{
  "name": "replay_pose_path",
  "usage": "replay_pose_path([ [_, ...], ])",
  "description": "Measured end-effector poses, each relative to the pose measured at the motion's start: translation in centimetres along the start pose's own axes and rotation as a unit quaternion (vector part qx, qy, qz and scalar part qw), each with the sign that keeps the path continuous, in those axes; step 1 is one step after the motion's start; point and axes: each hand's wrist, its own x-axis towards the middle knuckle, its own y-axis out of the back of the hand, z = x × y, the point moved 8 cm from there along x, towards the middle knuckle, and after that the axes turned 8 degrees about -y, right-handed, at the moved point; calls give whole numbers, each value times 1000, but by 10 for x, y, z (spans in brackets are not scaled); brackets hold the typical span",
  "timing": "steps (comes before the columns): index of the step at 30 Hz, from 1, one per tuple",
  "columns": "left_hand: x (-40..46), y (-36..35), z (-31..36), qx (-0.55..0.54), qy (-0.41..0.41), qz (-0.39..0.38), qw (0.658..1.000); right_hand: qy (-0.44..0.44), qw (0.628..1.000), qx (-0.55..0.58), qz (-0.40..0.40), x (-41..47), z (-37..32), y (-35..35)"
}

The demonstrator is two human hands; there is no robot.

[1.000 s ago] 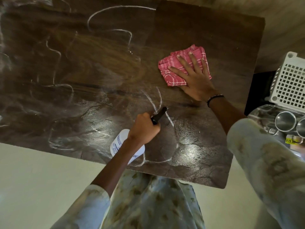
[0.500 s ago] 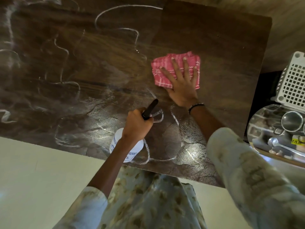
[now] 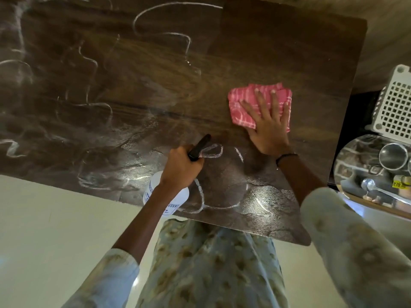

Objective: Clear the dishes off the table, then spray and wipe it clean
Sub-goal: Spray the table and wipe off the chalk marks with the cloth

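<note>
Rightward along the surface (image 3: 155, 74) slid the cloth (image 3: 244, 101) under the right hand's (image 3: 268, 127) flat spread fingers, while left-hand (image 3: 181, 166) fingers stayed clamped on the spray bottle (image 3: 175, 200).

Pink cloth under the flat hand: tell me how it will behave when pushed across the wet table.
The pink cloth is folded in soft layers, so it is probably floppy and may bunch or unfold at its free edges. The right hand presses it flat with spread fingers, which should keep it together. The table shows wet streaks, so it likely glides easily.
</note>
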Motion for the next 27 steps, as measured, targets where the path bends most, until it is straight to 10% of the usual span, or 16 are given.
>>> replay_pose_path([
  [3, -7, -6, -2, -7, 3, -11, 1000, -81, 996, 27, -12, 21, -36, -5],
  [12, -24, -11, -9, 3, -9, -5, 1000, 143, 989, -24, -7, -61, -67, -23],
  [21, -53, -39, -9, 11, -6, -75, 997, -90, 995, 39, -36, -7, -28, -12],
  [27, -63, -68, 6, 46, -14, -99, 994, 54, 996, 16, -74, -15, -25, -13],
])
